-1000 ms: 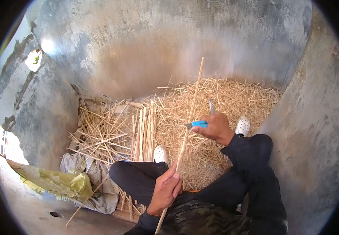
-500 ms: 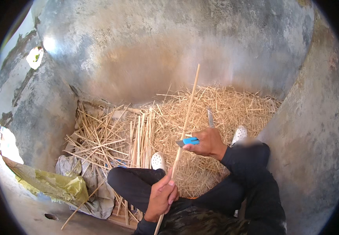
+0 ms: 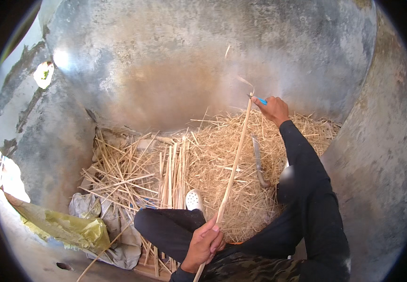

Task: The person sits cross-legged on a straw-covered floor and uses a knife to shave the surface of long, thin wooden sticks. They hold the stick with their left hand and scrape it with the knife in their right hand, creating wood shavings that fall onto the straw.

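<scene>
A long, pale bamboo strip point(image 3: 236, 167) slants up and away from my lap. My left hand point(image 3: 205, 244) is wrapped around its lower part, near my knee. At the far end, my right hand point(image 3: 274, 110) grips a blue utility knife point(image 3: 261, 100), its blade against the strip's tip. A thin curled shaving point(image 3: 246, 82) peels off there, and another loose sliver point(image 3: 228, 50) is in the air beyond it. On the pile of shavings point(image 3: 222, 183) lies a long blade with a curved handle point(image 3: 261, 176), touched by neither hand.
Several cut strips point(image 3: 173, 169) lie side by side left of the shavings, with a tangle of sticks point(image 3: 118, 164) farther left. A yellow sheet point(image 3: 71, 225) and a grey sack point(image 3: 118, 251) lie at the lower left. A concrete wall point(image 3: 189, 61) rises behind; another point(image 3: 382, 164) stands at the right.
My right hand has slid the knife away along the strip, from its middle to its far tip. A curl has come off. My left hand keeps its hold, and the strip tilts slightly more right.
</scene>
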A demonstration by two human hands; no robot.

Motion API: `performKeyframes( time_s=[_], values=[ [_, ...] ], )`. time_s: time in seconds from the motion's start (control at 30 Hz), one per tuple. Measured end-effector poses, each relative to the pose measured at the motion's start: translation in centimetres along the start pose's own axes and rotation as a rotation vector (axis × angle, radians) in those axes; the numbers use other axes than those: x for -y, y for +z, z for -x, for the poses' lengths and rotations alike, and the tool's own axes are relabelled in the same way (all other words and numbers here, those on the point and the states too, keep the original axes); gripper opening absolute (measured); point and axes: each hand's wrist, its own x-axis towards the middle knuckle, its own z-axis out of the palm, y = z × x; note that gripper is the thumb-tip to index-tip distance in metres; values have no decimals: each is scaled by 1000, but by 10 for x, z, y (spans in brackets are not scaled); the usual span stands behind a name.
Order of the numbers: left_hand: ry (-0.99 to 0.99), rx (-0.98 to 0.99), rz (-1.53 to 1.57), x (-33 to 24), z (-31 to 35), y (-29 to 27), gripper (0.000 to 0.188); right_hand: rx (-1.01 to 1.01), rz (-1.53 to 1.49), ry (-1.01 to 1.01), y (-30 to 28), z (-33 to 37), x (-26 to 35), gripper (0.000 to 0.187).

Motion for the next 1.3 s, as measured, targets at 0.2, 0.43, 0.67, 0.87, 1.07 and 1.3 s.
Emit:
performKeyframes(
  time_s=[0.2, 0.43, 0.67, 0.87, 1.07, 1.3],
  values=[
    [-17, -37, -61, 0, -14, -8, 47, 28, -1, 132, 22, 9, 2, 88],
    [-97, -13, -47, 9, 7, -6, 43, 15, -180, 382, 80, 18, -98, 80],
    [-63, 7, -260, 11, -33, -22, 48, 560, -1455, 367, 38, 121, 13, 49],
    [-40, -63, -282, 18, -57, -25, 28, 570, -1566, 271, 16, 132, 39, 33],
    [-15, -36, -402, 19, -85, -13, 28, 469, -1258, 136, 30, 142, 31, 49],
    [44, -92, -391, 3, -91, -22, 28, 332, -737, -294, 12, 174, 45, 37]
  ],
)
